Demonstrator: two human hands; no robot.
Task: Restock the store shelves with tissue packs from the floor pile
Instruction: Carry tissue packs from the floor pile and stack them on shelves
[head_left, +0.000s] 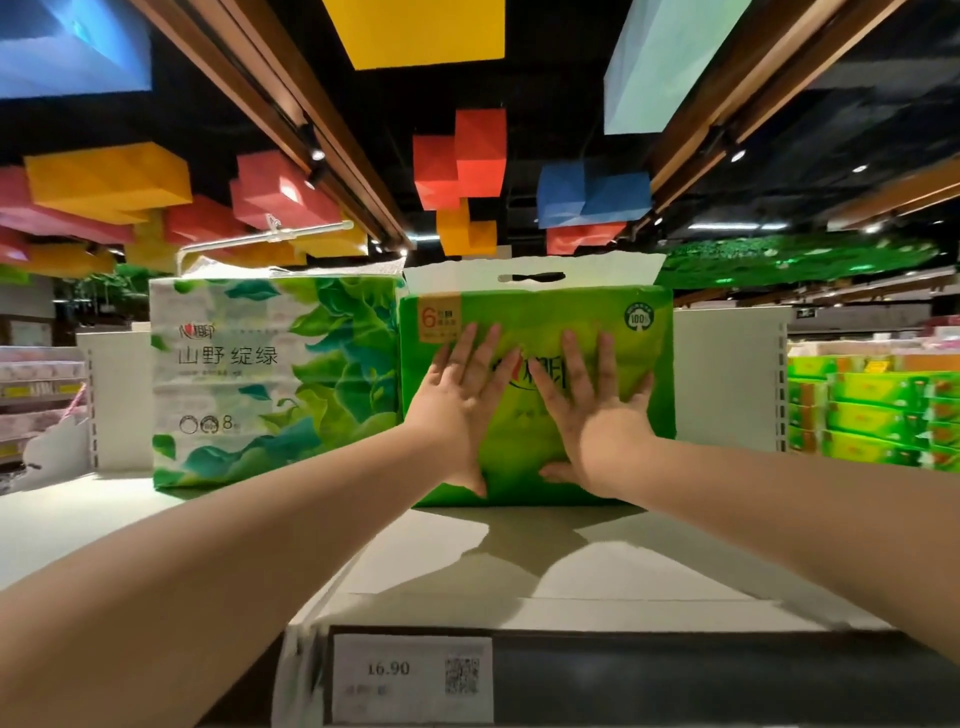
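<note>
A bright green tissue pack (613, 322) with a white carry handle stands upright on the top shelf (545, 571), set back from the front edge. My left hand (460, 402) presses flat on its front face, fingers straight and spread. My right hand (597, 415) lies flat on the same face beside it, fingers spread too. Directly left of this pack stands a larger white-and-green leaf-print tissue pack (249, 384), and the two packs touch side by side.
A price tag reading 16.90 (413, 678) sits on the shelf's front rail. White shelf uprights (109, 400) stand behind the packs. More green packs (872, 415) fill shelves at the far right. Coloured blocks hang from the ceiling.
</note>
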